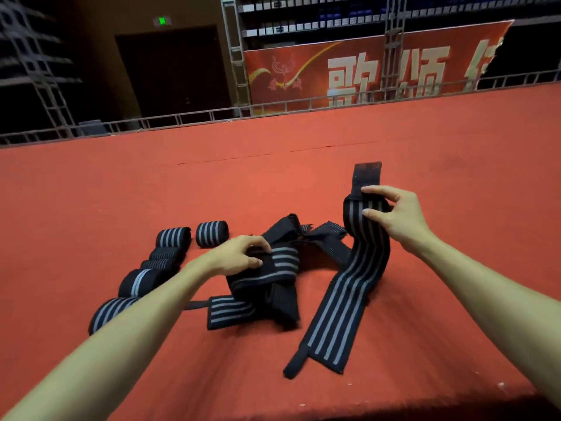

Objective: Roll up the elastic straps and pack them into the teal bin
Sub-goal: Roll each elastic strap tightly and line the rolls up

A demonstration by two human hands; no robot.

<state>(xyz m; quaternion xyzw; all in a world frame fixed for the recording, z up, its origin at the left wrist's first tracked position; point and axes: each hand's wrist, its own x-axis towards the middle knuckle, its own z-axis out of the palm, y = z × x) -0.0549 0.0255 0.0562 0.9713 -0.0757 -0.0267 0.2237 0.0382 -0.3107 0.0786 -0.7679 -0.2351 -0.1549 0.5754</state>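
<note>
Red carpet [121, 192], low metal railing [188, 118] at its far edge, red banner [303, 71], dark doorway [173, 71] under green lit sign [162, 21].

We see a long flat elastic strap [340, 302], black with grey lengthwise stripes. The rolled fabric straps [212, 233] and the tangled heap of straps [267, 284] share that striping. Beneath them lies orange-red felt cloth [121, 192], and behind hangs a red banner [303, 71] with cream characters and a gold swoosh.

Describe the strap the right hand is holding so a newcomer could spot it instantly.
On the red carpet, look right of the tangled pile of straps. The strap runs out flat toward the camera, its far end lifted by the right hand. Unlike the rolled straps at left, it is the only one stretched full length.
</note>
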